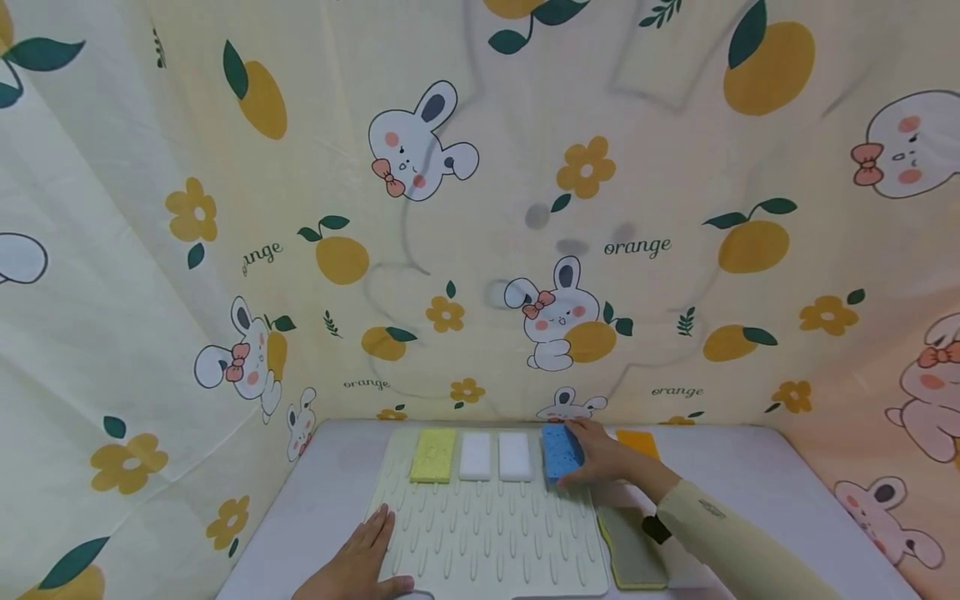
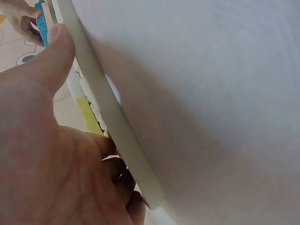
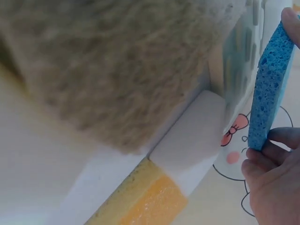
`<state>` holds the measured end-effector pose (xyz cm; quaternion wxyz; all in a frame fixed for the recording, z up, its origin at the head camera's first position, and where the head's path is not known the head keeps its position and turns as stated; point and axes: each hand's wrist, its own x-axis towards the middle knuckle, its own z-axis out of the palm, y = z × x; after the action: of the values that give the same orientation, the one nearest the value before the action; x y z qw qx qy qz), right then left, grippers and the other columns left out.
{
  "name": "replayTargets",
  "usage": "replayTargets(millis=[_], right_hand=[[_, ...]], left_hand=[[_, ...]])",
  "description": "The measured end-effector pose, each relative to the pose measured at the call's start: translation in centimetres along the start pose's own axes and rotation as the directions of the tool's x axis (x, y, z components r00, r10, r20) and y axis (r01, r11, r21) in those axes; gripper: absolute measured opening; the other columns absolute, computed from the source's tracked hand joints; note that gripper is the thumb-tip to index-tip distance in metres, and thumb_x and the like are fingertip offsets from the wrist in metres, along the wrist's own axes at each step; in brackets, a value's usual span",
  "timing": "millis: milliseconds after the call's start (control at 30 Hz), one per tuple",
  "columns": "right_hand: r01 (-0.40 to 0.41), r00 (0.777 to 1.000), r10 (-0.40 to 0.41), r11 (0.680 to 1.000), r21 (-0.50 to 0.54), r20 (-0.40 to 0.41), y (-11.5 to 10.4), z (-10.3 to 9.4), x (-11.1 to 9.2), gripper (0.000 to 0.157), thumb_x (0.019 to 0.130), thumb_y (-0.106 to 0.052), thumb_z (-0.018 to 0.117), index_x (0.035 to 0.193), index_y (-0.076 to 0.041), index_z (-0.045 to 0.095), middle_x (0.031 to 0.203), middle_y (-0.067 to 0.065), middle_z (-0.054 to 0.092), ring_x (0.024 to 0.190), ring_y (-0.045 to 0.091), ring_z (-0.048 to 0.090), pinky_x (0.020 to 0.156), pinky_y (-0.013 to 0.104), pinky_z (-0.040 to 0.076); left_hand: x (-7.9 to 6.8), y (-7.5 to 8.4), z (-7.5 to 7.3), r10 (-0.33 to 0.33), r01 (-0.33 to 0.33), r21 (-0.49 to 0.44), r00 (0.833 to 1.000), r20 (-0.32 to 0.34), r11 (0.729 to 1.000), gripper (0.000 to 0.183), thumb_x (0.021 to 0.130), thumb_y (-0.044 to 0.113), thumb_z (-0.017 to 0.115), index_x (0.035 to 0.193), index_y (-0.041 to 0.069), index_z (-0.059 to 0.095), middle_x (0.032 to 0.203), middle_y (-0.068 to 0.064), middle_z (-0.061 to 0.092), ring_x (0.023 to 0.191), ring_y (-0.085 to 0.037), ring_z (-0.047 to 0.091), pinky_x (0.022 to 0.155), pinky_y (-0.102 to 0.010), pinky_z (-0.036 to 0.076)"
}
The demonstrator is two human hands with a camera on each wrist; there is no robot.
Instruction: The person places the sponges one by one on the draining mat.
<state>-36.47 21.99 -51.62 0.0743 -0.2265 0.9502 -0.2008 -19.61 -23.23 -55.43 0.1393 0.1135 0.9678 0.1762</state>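
Observation:
My right hand (image 1: 611, 457) pinches a blue sponge (image 1: 558, 454) between thumb and fingers at the far right corner of a cream ridged mat (image 1: 487, 533). The right wrist view shows the porous blue sponge (image 3: 272, 86) on edge, thumb at one end and fingertips at the other. To its left on the mat's far side, a yellow sponge (image 1: 432, 457) and two white sponges, one (image 1: 476, 457) beside the other (image 1: 515, 457), lie in a row. My left hand (image 1: 360, 554) rests at the mat's near left edge, fingers extended and thumb spread.
Right of the mat lies a grey-green scouring sponge (image 1: 633, 546) with a yellow layer, close to the right sleeve. An orange sponge (image 1: 637, 442) sits behind the right wrist. A printed cloth (image 1: 480, 333) hangs around the white table (image 1: 300, 500).

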Motion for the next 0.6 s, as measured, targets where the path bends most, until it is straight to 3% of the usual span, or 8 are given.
replayTargets(millis=[267,600], right_hand=[[-0.029,0.998,0.031,0.999,-0.023,0.060,-0.6,-0.2,0.6,0.132,0.076,-0.065,0.091,0.167,0.004,0.026,0.173,0.030,0.022,0.155,0.050,0.027,0.122,0.072,0.033],[-0.017,0.995,0.017,1.000,0.002,0.099,-0.8,0.0,1.6,0.129,0.077,-0.063,0.092,0.167,0.003,0.027,0.172,0.029,0.022,0.150,0.046,0.033,0.124,0.068,0.032]], left_hand=[[0.3,-0.3,0.2,-0.016,0.016,0.009,1.000,0.014,1.000,0.119,0.088,0.072,0.074,0.165,-0.007,0.029,0.175,-0.025,0.023,0.161,-0.045,0.022,0.129,-0.065,0.021],[0.0,-0.3,0.1,0.006,-0.006,-0.006,1.000,-0.002,1.000,0.118,0.089,0.069,0.074,0.165,-0.009,0.028,0.175,-0.027,0.022,0.161,-0.046,0.021,0.128,-0.066,0.021]])
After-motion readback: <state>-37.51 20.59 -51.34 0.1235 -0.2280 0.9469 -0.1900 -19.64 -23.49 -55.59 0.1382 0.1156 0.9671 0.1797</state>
